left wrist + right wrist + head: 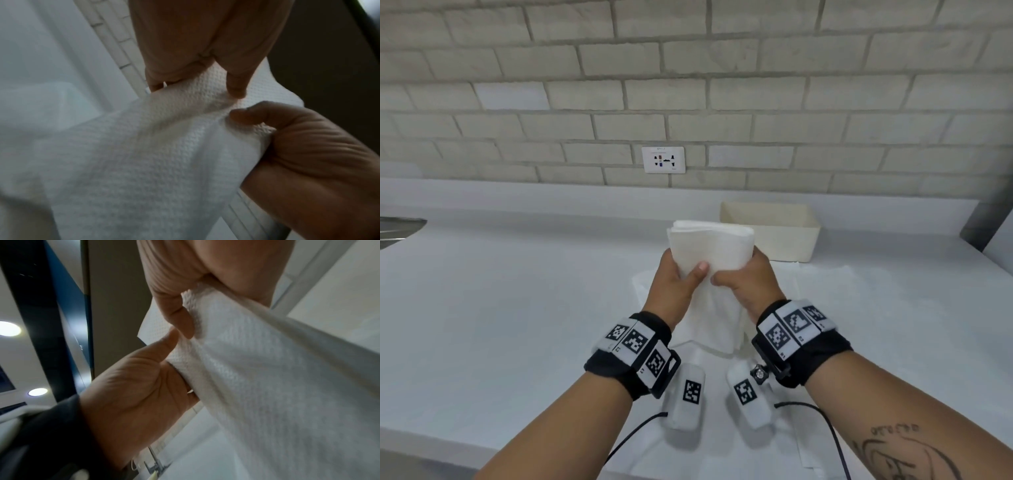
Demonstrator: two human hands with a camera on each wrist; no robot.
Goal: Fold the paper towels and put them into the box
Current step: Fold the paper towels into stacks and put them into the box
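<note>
Above the white countertop (517, 308), left hand (678, 274) and right hand (748, 277), raised side by side, each pinch the white embossed paper towel bundle (709, 246), near the cream rectangular box (774, 233).

paper towels (710, 246): white, folded, held aloft | box (774, 233): cream, open, behind
</note>
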